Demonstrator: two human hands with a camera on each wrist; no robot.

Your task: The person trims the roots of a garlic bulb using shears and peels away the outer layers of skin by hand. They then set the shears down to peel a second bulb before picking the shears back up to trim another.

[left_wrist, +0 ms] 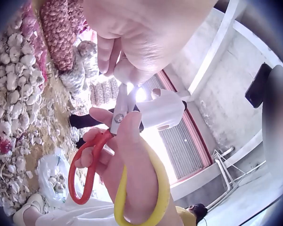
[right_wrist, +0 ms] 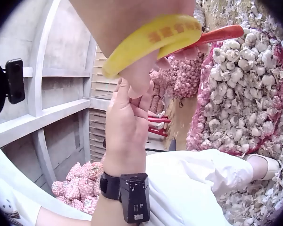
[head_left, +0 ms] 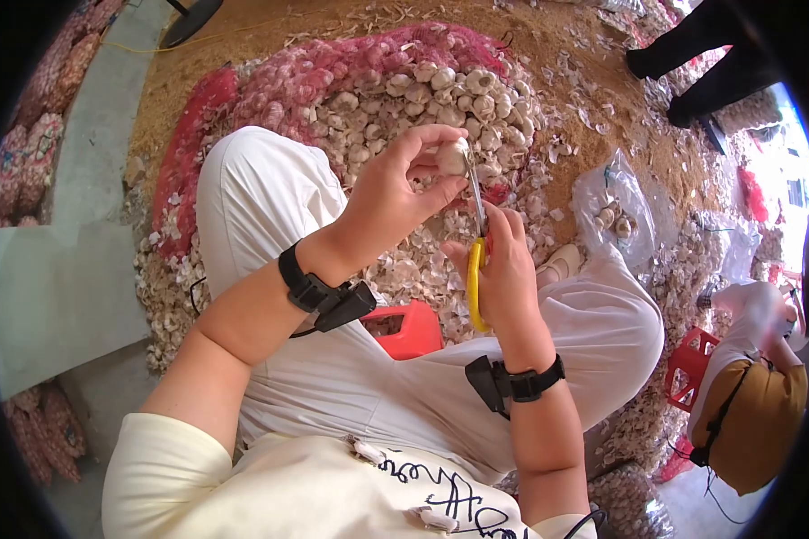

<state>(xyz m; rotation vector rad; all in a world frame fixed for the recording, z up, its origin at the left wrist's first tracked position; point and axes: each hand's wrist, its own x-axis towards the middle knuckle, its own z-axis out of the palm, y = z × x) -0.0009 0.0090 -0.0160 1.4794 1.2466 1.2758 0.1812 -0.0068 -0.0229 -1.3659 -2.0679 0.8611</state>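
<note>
My left hand point(head_left: 394, 189) pinches a pale garlic bulb point(head_left: 452, 158) between thumb and fingers, raised in front of the heap. In my right hand point(head_left: 507, 274) is a pair of scissors point(head_left: 474, 292) with one yellow and one red handle point(left_wrist: 71, 181). The right thumb and fingers go through the handle loops. In the head view the blades point up to the bulb's right side, their tips right at it. From the left wrist, the blades look nearly closed below the bulb, which the left fingers partly cover.
A heap of garlic bulbs point(head_left: 360, 121) lies in a pink net bag point(head_left: 279, 85), with loose skins spread around. Between the legs stands a red stool point(head_left: 413, 332). A clear plastic bag point(head_left: 616, 211) with several bulbs lies to the right. Another person point(head_left: 751, 413) sits at far right.
</note>
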